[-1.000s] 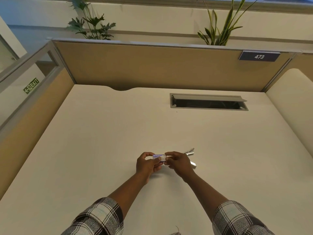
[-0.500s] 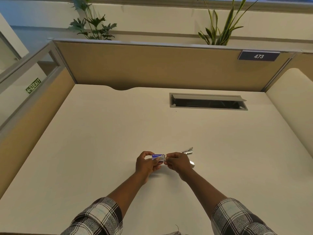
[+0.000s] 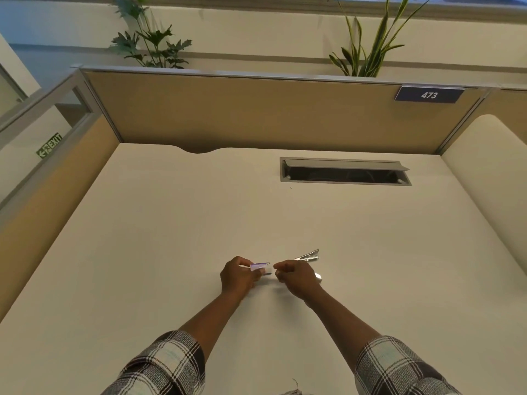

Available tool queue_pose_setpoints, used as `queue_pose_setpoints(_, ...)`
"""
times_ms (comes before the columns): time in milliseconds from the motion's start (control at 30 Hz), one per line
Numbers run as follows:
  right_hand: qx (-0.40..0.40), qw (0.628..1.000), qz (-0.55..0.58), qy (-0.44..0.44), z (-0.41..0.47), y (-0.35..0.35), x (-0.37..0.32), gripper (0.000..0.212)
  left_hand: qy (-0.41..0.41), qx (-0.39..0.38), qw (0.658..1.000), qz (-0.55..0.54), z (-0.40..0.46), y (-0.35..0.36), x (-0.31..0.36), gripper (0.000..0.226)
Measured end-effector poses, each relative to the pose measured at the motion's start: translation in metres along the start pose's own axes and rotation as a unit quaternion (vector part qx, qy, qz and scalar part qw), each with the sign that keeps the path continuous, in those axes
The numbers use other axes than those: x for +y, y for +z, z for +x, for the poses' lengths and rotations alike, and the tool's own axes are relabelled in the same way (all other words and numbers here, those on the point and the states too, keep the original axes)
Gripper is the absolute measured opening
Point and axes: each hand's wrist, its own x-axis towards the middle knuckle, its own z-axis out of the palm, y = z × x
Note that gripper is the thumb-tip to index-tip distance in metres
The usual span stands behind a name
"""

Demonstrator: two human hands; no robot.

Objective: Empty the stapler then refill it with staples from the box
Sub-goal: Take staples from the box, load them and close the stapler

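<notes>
1. Two hands meet low on the worktop [image 3: 171,223], at about 6 o'clock of its centre; both forearms come up from plaid sleeves.
2. Left hand [image 3: 239,276]: closed around the small staple box [image 3: 261,267], pinching it between thumb and fingers. The box's long axis runs roughly 9-to-3 o'clock, its open end apparently facing the other hand.
3. Right hand [image 3: 296,279]: curled, fingertips pinched together just beside the box's 3 o'clock end. Whether it grips a strip of staples or only the box flap cannot be told; the detail is too small.
4. Stapler [image 3: 308,256]: lies on the worktop, opened, its bright metal parts showing just beyond the right hand at about 1 o'clock; a further pale part pokes out at that hand's 3 o'clock side. Its long axis points toward 2 o'clock.
5. Governing relation: the stapler lies close beside the right hand and well clear of the left, so the right hand is judged the likelier carrier of staples into the open magazine.
6. Judged stage: emptying appears complete; staples are being drawn from the box.
</notes>
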Motion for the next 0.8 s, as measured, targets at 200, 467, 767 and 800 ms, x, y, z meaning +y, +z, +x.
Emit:
queue_pose_setpoints(200, 0.120, 0.946, -0.298, -0.043, 0.002, -0.032, 0.033, 0.029, 0.031, 0.005, 0.991, 0.130, 0.026, 0.000, -0.002, 0.036)
queue_pose_setpoints(467, 0.093, 0.910, -0.403, -0.038, 0.013, -0.048, 0.050, 0.016, 0.070, -0.007, 0.958, 0.279, 0.029, -0.003, -0.005, 0.026)
queue_pose_setpoints(767, 0.122, 0.892, -0.422, -0.112, 0.005, -0.051, 0.049, 0.014, 0.178, -0.059, 0.945, 0.268, 0.016, 0.033, 0.015, 0.014)
queue_pose_setpoints(800, 0.128, 0.892, -0.415, -0.124, 0.003, -0.052, 0.048, 0.014, 0.173, -0.080, 0.949, 0.252, 0.013, 0.041, 0.018, 0.018)
